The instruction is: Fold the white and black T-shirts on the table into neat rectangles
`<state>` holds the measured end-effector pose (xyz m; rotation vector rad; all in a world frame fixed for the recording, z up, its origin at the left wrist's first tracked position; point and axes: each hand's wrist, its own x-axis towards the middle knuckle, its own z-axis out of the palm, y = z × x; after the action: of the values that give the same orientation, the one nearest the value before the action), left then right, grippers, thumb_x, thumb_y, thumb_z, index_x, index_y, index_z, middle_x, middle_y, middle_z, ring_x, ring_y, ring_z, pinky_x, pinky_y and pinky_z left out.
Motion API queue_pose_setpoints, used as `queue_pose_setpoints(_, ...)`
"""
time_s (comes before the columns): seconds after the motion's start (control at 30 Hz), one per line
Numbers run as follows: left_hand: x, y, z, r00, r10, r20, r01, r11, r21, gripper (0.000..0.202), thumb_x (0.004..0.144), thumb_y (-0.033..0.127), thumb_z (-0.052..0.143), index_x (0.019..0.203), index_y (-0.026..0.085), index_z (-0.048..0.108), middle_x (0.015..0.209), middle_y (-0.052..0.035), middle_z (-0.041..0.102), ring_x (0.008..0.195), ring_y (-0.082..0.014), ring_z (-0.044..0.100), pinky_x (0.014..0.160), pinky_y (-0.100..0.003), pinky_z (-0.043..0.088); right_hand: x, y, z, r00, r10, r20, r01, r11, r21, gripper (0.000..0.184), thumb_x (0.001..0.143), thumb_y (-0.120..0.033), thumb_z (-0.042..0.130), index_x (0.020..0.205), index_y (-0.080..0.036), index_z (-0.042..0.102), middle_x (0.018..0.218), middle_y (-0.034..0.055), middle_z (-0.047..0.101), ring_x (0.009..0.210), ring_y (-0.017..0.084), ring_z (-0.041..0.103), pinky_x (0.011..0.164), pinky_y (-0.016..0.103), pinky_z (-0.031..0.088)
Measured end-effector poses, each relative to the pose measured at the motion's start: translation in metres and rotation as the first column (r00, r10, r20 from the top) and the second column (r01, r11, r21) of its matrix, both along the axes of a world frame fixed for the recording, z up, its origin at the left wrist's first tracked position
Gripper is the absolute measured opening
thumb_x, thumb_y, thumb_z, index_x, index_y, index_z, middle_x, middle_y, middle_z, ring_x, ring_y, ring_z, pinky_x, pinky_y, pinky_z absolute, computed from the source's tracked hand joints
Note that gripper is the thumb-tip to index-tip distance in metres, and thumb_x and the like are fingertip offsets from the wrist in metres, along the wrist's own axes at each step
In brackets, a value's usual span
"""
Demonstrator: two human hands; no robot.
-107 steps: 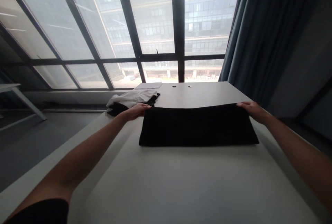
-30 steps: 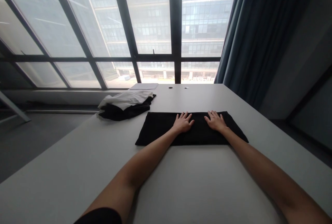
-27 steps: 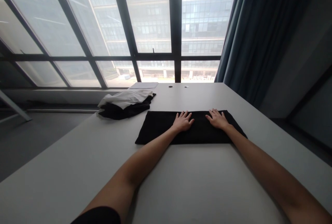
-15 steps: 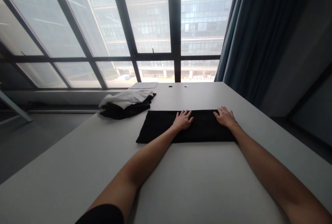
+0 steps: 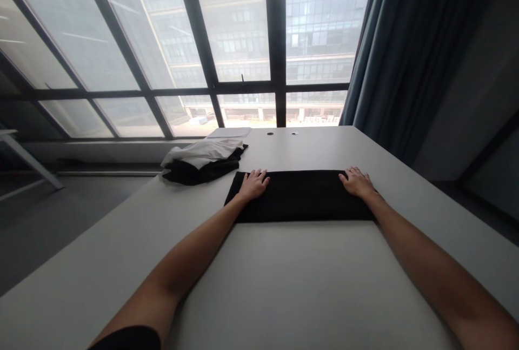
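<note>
A black folded cloth [image 5: 304, 196], perhaps a garment, lies flat as a long rectangle on the white table [image 5: 300, 269]. My left hand [image 5: 253, 184] rests palm down on its left end, fingers stretched toward the far edge. On the right end lies my right hand [image 5: 357, 181], also flat with its fingers out. Neither hand grips the cloth. Both palms hide small parts of its surface.
Left of the cloth sits a loose pile of clothes, a white garment [image 5: 203, 152] over a black one [image 5: 203, 173]. Behind it lies a flat pale sheet [image 5: 229, 132]. Two cable holes, one dark [image 5: 270, 133], are near the far edge. Windows and a blue curtain [image 5: 377, 68] stand beyond.
My left hand has slid left along the black cloth, from near its middle to its left end. My right hand stays on the right end. The view has shifted slightly.
</note>
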<state>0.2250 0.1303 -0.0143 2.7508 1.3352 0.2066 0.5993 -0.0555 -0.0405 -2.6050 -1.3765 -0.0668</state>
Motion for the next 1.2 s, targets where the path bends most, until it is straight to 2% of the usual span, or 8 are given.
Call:
queue_pose_setpoints(0.1,0.0,0.0,0.0,1.0,0.002,0.0,-0.002,1.0,0.028,0.064,0.103,0.055,0.021,0.157,0.022,0.032,0.165,-0.011,0.027,0.153,-0.0313,0.02,0.122,-0.056,0.015,-0.007,-0.005,0.006,1.0,-0.005,0.03,0.004,1.0,0.031,0.067,0.101,-0.051,0.025,0.15,-0.01,0.044,0.163,0.0157,0.032,0.152,0.028,0.023,0.121,0.056,0.017)
queue_pose_setpoints(0.2,0.007,-0.008,0.008,1.0,-0.009,0.011,0.008,0.997,0.071,0.064,0.103,0.055,0.023,0.157,0.022,0.033,0.166,-0.0109,0.023,0.154,-0.0316,0.016,0.122,-0.057,0.014,-0.026,-0.007,0.018,0.982,-0.031,0.186,-0.005,0.981,0.192,0.06,0.1,-0.039,0.028,0.147,-0.006,0.048,0.16,0.0191,0.036,0.151,0.028,0.025,0.122,0.055,0.011)
queue_pose_setpoints(0.3,0.017,-0.022,0.013,0.994,-0.106,0.041,0.1,0.988,0.121,0.065,0.103,0.057,0.022,0.157,0.022,0.033,0.166,-0.0092,0.024,0.154,-0.0302,0.015,0.123,-0.054,0.013,-0.059,-0.005,0.029,0.95,0.045,0.31,-0.152,0.931,0.331,0.057,0.099,-0.03,0.029,0.148,-0.006,0.045,0.162,0.0174,0.034,0.153,0.025,0.021,0.124,0.047,0.009)
queue_pose_setpoints(0.5,0.034,-0.046,-0.002,0.966,-0.26,0.011,0.26,0.966,0.001,0.063,0.103,0.059,0.024,0.158,0.029,0.031,0.167,-0.0042,0.021,0.155,-0.0289,0.013,0.123,-0.057,0.013,-0.108,0.009,0.019,0.922,0.383,0.061,-0.387,0.918,0.082,0.059,0.099,-0.037,0.035,0.154,-0.016,0.04,0.165,0.011,0.029,0.153,0.025,0.023,0.122,0.047,0.019)
queue_pose_setpoints(0.73,0.034,-0.045,-0.009,0.967,-0.253,-0.01,0.252,0.967,-0.022,0.062,0.103,0.06,0.026,0.156,0.03,0.035,0.167,-0.0032,0.022,0.155,-0.027,0.013,0.123,-0.055,0.012,-0.105,0.012,0.01,0.939,0.344,0.016,-0.344,0.933,0.106,0.061,0.101,-0.044,0.035,0.156,-0.016,0.036,0.166,0.012,0.023,0.154,0.025,0.017,0.123,0.052,0.014)
queue_pose_setpoints(0.93,0.036,-0.047,0.006,0.967,-0.254,-0.031,0.249,0.961,-0.117,0.064,0.102,0.058,0.031,0.157,0.026,0.034,0.167,-0.0073,0.02,0.155,-0.0313,0.012,0.121,-0.06,0.012,-0.104,0.014,0.009,0.941,0.335,-0.05,-0.334,0.942,0.017,0.061,0.102,-0.048,0.032,0.153,-0.016,0.041,0.165,0.0131,0.028,0.154,0.025,0.019,0.122,0.053,0.014)
queue_pose_setpoints(1.07,0.058,-0.051,0.021,0.962,-0.27,-0.025,0.265,0.956,-0.128,0.067,0.101,0.059,0.031,0.158,0.024,0.03,0.166,-0.0108,0.024,0.153,-0.0325,0.018,0.12,-0.06,0.017,-0.103,0.015,0.008,0.94,0.339,-0.041,-0.339,0.941,0.013,0.061,0.102,-0.049,0.031,0.153,-0.016,0.041,0.165,0.0133,0.028,0.154,0.025,0.018,0.122,0.054,0.014)
queue_pose_setpoints(1.2,0.093,-0.061,0.017,0.96,-0.279,0.024,0.28,0.957,-0.076,0.064,0.102,0.053,0.026,0.158,0.022,0.029,0.167,-0.0091,0.021,0.154,-0.0287,0.016,0.122,-0.054,0.015,-0.103,0.015,0.008,0.939,0.342,-0.03,-0.341,0.94,0.013,0.061,0.102,-0.048,0.032,0.153,-0.017,0.041,0.164,0.0134,0.029,0.154,0.026,0.019,0.122,0.055,0.015)
